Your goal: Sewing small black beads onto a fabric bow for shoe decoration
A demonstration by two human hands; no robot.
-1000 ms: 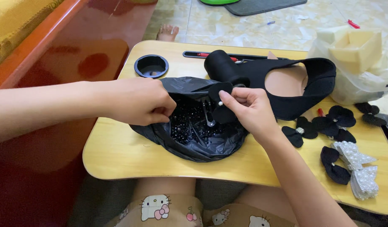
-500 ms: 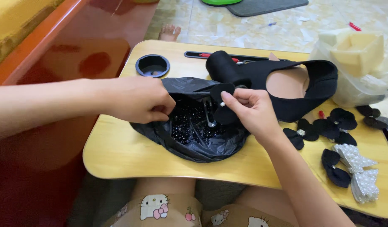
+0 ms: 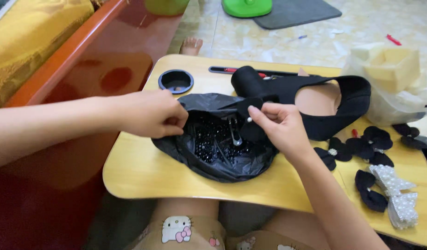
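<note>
Left hand (image 3: 151, 113) pinches the black bag (image 3: 213, 143); right hand (image 3: 280, 127) grips a pin beside the shoe (image 3: 324, 99).

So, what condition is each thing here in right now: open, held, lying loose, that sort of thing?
Black plastic bag: open, spread on the tray table, black beads inside.
Left hand: gripping the bag's edge.
Right hand: pinching a small black piece with a white pearl.
Black high-heeled shoe: lying on its side.
Black flower pieces: loose on the table.
White pearl bows: lying near the table's edge.
Round cup hole: empty.
</note>
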